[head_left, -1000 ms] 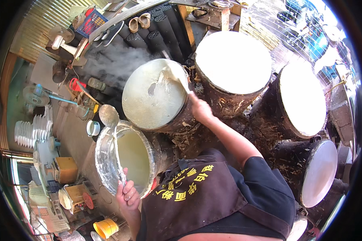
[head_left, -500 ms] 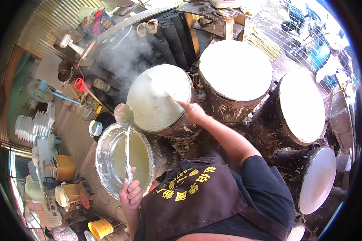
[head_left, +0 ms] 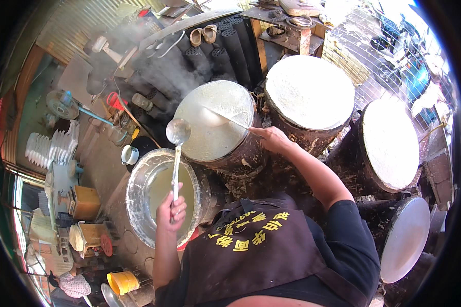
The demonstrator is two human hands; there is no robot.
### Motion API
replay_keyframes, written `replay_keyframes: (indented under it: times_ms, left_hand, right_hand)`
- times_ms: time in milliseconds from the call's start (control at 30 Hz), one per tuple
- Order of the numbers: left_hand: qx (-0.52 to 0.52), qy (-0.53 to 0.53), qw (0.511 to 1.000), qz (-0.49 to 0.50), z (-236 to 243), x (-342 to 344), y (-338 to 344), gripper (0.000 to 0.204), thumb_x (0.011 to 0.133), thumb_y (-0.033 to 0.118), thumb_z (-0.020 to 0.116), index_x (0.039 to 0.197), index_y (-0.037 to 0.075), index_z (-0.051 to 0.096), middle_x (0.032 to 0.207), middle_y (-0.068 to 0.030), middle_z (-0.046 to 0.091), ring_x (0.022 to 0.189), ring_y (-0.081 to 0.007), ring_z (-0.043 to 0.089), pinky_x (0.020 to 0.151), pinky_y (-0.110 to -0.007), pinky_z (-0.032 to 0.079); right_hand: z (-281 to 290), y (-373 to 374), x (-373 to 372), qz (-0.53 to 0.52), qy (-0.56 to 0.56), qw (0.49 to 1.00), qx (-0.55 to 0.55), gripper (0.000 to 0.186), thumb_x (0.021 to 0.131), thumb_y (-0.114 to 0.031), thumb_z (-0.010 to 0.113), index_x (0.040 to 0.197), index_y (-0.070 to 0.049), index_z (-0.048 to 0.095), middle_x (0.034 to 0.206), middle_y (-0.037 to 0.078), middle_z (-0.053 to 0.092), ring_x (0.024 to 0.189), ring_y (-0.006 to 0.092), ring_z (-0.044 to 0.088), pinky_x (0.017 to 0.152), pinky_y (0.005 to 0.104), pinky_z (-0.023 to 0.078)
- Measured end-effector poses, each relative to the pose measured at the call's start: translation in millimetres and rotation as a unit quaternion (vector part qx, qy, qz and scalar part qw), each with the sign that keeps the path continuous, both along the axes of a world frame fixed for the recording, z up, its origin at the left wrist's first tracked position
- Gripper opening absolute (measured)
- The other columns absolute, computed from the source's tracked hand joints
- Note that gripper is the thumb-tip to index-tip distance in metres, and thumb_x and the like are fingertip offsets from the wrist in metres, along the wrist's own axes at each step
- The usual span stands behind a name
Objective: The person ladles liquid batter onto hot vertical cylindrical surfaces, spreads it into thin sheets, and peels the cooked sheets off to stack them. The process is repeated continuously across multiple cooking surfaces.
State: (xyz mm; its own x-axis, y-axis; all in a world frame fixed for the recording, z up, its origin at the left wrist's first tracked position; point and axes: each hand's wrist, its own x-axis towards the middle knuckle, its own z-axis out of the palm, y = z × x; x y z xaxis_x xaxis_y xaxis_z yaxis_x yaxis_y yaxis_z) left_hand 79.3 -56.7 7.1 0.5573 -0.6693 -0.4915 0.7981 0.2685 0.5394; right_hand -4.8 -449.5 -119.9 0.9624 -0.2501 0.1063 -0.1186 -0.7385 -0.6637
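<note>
My left hand (head_left: pixel 172 210) is closed around the pale-coated handle of a metal ladle (head_left: pixel 179 131). The ladle's round bowl is at the left edge of a steaming round griddle (head_left: pixel 197 143), which is covered with a thin layer of pale batter. My right hand (head_left: pixel 274 139) grips a thin-handled tool (head_left: pixel 229 118). Its rounded, pale head is over the batter, blurred by steam; I cannot make out its exact kind. Below the ladle, a batter-smeared metal tub (head_left: pixel 137 210) contains pale liquid batter.
More round drum stoves with pale-coated tops (head_left: pixel 310 92) curve around to the right. Black perforated coal cylinders (head_left: pixel 235 51) stand at the back. At left are a standing fan (head_left: pixel 61 105), a white enamel mug (head_left: pixel 130 155) and a yellow bucket (head_left: pixel 123 282).
My left hand and the ladle have risen and moved forward, bringing the bowl to the griddle's edge. My right hand's tool has shifted across the batter, and the view has turned slightly.
</note>
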Motion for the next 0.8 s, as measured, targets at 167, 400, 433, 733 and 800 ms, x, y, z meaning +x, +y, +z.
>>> replay_keyframes:
  times_ms: [167,400,433,733,800]
  left_hand:
    - [0.199,-0.182,0.963,-0.019,-20,48,-56,0.025,0.099,0.02,0.046,0.122,0.011,0.048,0.069,-0.0002,0.044,0.047,-0.0055,0.038,0.036,-0.019,0.033]
    - [0.18,-0.139,0.969,-0.101,-29,16,-142,0.019,0.093,0.007,0.05,0.105,0.012,0.036,0.074,-0.0046,0.045,0.053,-0.0135,0.045,0.042,-0.03,0.041]
    - [0.162,-0.11,0.978,-0.074,-27,0,-153,0.013,0.094,0.008,0.049,0.1,0.011,0.038,0.072,-0.0059,0.045,0.055,-0.0159,0.047,0.046,-0.032,0.042]
    - [-0.233,0.168,0.954,-0.079,45,37,-32,0.041,0.1,0.012,0.037,0.136,-0.006,0.028,0.072,-0.0032,0.039,0.049,-0.0062,0.04,0.03,-0.018,0.035]
    - [-0.228,0.111,0.962,-0.103,66,34,-20,0.042,0.101,0.014,0.038,0.14,0.003,0.029,0.073,-0.0022,0.038,0.05,-0.006,0.041,0.03,-0.018,0.036]
  right_hand:
    - [-28,51,-40,-0.199,-0.041,0.938,0.279,0.056,0.082,-0.006,0.055,0.137,-0.015,0.046,0.071,0.015,0.064,0.049,0.0164,0.058,0.048,0.0345,0.05]
    - [-36,158,-23,-0.173,-0.055,0.908,0.377,0.057,0.081,-0.006,0.058,0.136,-0.013,0.048,0.084,0.018,0.066,0.074,0.0277,0.064,0.07,0.0357,0.051]
    - [-48,165,-18,-0.163,-0.094,0.938,0.292,0.057,0.08,-0.006,0.058,0.135,-0.012,0.048,0.088,0.021,0.066,0.081,0.0349,0.066,0.075,0.0383,0.051]
    - [-38,115,-17,-0.244,-0.126,0.959,0.061,0.057,0.079,0.0,0.055,0.133,-0.019,0.051,0.097,0.02,0.063,0.087,0.0342,0.063,0.075,0.0406,0.052]
    - [-37,99,-13,-0.245,-0.033,0.968,-0.041,0.053,0.082,-0.006,0.051,0.132,-0.023,0.05,0.082,0.02,0.062,0.073,0.0366,0.063,0.062,0.045,0.052]
